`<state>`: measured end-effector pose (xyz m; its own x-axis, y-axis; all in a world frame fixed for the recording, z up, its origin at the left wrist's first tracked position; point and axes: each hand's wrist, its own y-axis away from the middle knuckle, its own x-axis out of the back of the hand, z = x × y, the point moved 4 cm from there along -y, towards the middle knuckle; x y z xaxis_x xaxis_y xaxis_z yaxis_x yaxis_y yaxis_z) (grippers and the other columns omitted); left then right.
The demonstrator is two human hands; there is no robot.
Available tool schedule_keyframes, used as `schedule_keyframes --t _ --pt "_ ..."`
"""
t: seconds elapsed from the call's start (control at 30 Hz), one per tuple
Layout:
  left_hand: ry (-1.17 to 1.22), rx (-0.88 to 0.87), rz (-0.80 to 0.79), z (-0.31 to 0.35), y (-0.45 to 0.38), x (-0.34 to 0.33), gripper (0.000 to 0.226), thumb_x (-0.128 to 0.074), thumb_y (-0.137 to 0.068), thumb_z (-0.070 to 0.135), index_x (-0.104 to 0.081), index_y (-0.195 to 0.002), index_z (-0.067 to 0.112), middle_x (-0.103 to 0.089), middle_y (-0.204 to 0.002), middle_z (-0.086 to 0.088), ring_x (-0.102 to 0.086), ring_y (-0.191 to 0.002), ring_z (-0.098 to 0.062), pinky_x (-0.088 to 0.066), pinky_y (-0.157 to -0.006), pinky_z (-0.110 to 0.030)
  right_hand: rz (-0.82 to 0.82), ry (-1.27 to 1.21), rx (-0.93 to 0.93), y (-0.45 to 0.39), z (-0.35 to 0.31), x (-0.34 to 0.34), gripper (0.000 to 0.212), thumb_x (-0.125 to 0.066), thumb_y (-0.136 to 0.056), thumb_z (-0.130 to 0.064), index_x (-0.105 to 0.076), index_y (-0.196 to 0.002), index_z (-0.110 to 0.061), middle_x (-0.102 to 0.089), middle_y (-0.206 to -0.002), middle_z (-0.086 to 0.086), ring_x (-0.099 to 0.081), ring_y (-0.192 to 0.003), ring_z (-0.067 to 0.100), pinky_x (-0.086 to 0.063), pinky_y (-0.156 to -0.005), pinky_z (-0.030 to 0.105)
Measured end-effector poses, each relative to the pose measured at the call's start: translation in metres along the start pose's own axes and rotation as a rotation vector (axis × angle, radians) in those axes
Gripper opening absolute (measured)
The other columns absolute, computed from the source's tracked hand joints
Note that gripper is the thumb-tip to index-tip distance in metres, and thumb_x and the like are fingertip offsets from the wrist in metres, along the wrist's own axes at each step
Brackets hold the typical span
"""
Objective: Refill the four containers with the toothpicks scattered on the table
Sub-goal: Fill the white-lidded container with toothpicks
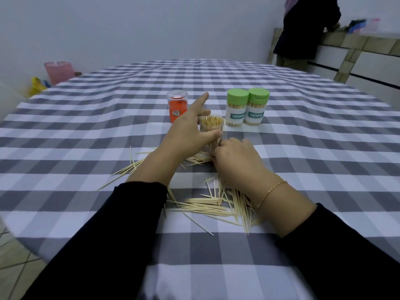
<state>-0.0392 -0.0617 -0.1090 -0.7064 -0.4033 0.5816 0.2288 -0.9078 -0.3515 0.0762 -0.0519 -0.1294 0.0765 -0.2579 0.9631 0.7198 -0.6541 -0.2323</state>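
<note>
An open clear container (pixel 211 126), packed with upright toothpicks, stands at the table's middle. My left hand (pixel 190 132) grips its side, thumb across the front and index finger pointing away. My right hand (pixel 236 158) lies curled just below the container, fingers down on a pile of loose toothpicks (pixel 198 160); what the fingers hold is hidden. More scattered toothpicks (pixel 218 205) lie nearer me under my right wrist. Behind stand an orange container with a clear lid (pixel 177 106) and two green-lidded toothpick containers (pixel 237 108) (pixel 257 107), both full.
The round table wears a grey-and-white checked cloth (pixel 303 169). A person in dark clothes (pixel 307 29) stands at a tiled counter at the far right. A pink bag (pixel 59 71) and yellow items sit on the floor at the far left.
</note>
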Motion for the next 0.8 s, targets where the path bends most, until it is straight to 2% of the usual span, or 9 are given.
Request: schedule_keyframes --t 0.1,0.2,0.43,0.53,0.6,0.73,0.8 --pt "-0.003 0.009 -0.009 -0.001 0.0 0.001 0.094 -0.078 -0.079 0.028 -0.02 -0.153 0.032 -0.053 -0.136 0.003 -0.051 -0.116 -0.006 -0.039 -0.095 -0.021 -0.023 0.037 0.023 0.002 0.008 0.003 0.026 -0.046 -0.095 -0.02 -0.057 -0.118 -0.018 -0.055 -0.116 0.002 -0.047 -0.113 0.024 -0.032 -0.09 0.037" --pt "0.0 0.021 -0.014 -0.001 0.0 0.001 0.094 -0.079 -0.079 0.028 -0.02 -0.152 0.033 -0.053 -0.136 0.002 -0.051 -0.112 -0.005 -0.042 -0.095 -0.022 -0.049 0.029 0.044 0.004 0.019 0.003 0.029 -0.05 -0.092 -0.015 -0.054 -0.12 -0.02 -0.053 -0.116 0.0 -0.045 -0.114 0.022 -0.031 -0.089 0.037" --pt "0.017 0.046 -0.019 -0.003 0.001 -0.001 0.094 -0.079 -0.079 0.028 -0.019 -0.152 0.033 -0.053 -0.137 0.003 -0.051 -0.122 -0.01 -0.044 -0.098 -0.025 -0.082 -0.05 -0.048 0.006 0.045 0.0 0.024 -0.046 -0.094 -0.014 -0.056 -0.113 -0.023 -0.055 -0.111 -0.004 -0.046 -0.111 0.02 -0.029 -0.089 0.037" --pt "0.028 0.054 -0.021 -0.003 0.001 -0.002 0.094 -0.079 -0.079 0.028 -0.02 -0.152 0.035 -0.053 -0.136 0.004 -0.052 -0.118 -0.008 -0.045 -0.095 -0.025 -0.084 -0.298 -0.146 0.008 0.061 0.004 0.025 -0.041 -0.096 -0.012 -0.06 -0.107 -0.023 -0.063 -0.101 -0.009 -0.053 -0.106 0.018 -0.03 -0.093 0.035" --pt "0.035 0.062 -0.024 -0.003 0.001 -0.003 0.095 -0.079 -0.079 0.029 -0.019 -0.152 0.036 -0.053 -0.135 0.006 -0.053 -0.114 -0.007 -0.044 -0.087 -0.02 -0.042 -0.521 -0.205 0.012 0.071 0.007 0.024 -0.041 -0.097 -0.012 -0.061 -0.103 -0.023 -0.062 -0.093 -0.012 -0.056 -0.1 0.015 -0.037 -0.093 0.031" --pt "0.03 0.051 -0.041 0.001 0.004 -0.008 0.096 -0.079 -0.079 0.029 -0.017 -0.152 0.035 -0.052 -0.137 0.006 -0.05 -0.113 -0.006 -0.037 -0.076 -0.007 0.13 -0.881 -0.221 0.014 0.075 0.016 0.017 -0.046 -0.098 -0.013 -0.061 -0.095 -0.019 -0.065 -0.087 -0.009 -0.06 -0.085 0.006 -0.044 -0.08 0.019" --pt "0.014 0.041 -0.057 0.004 0.007 -0.012 0.098 -0.079 -0.078 0.029 -0.016 -0.152 0.034 -0.052 -0.137 0.006 -0.051 -0.116 -0.008 -0.042 -0.082 -0.012 0.258 -1.015 -0.233 0.013 0.074 0.016 0.021 -0.045 -0.098 -0.012 -0.058 -0.088 -0.024 -0.066 -0.084 -0.008 -0.062 -0.087 0.011 -0.046 -0.083 0.026"
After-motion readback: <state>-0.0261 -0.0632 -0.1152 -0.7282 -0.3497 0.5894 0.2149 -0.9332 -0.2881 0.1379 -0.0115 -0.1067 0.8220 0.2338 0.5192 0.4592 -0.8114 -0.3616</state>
